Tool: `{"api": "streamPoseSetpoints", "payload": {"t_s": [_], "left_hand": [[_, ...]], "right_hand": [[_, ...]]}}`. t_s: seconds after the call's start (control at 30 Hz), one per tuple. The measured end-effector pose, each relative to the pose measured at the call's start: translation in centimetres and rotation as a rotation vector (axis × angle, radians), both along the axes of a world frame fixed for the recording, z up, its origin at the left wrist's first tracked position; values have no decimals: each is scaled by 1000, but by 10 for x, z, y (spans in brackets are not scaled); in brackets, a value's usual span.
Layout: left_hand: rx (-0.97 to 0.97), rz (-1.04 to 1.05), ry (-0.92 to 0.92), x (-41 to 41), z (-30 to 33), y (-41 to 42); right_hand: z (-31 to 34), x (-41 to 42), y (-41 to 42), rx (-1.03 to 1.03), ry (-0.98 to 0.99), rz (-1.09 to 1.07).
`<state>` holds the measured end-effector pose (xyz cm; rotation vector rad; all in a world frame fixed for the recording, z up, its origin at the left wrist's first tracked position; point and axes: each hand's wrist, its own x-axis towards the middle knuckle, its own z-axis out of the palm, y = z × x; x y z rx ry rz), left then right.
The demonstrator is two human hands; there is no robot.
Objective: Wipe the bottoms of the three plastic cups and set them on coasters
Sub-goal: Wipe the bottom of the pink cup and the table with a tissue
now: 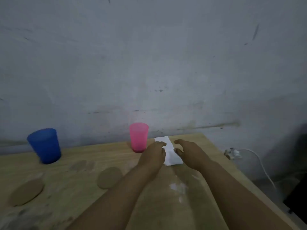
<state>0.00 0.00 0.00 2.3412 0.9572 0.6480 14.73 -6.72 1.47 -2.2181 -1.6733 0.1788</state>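
A folded white paper towel lies flat on the worktop near its far edge, toward the far right corner, and both hands reach onto it. The left hand covers the towel's left side, fingers bent down with their tips on or just over the paper; the right hand comes in from the right, fingers curved over the towel's right edge. The blur does not let one tell whether either hand actually pinches the paper or only rests on it.

Two cups show. The pink cup stands upright just to the left of the left hand, close to the far edge and apart from the towel. The blue cup stands upright near the far left part of the worktop, well apart from the hands. A third cup is not in view.

Three round brown coasters lie bare on the wood: one near the left edge, one just left of the left forearm, and a fainter one between them, nearer the blue cup.

Both cups are translucent tapered plastic, wider at the rim. The towel is a long white strip, folded.
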Motion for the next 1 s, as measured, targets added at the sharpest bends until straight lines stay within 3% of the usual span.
{"api": "streamPoseSetpoints", "payload": {"t_s": [0.33,0.47,0.7,1.0], "left_hand": [[45,96,72,51,-34,60],[28,143,47,57,-37,67],[-31,144,50,54,-44,63],[-237,95,-246,50,-16,39]], "right_hand": [[-38,33,88,-80,-203,-208],[-47,36,102,-93,-180,-242],[-53,25,108,84,62,-304],[-20,22,66,410,521,-192]]}}
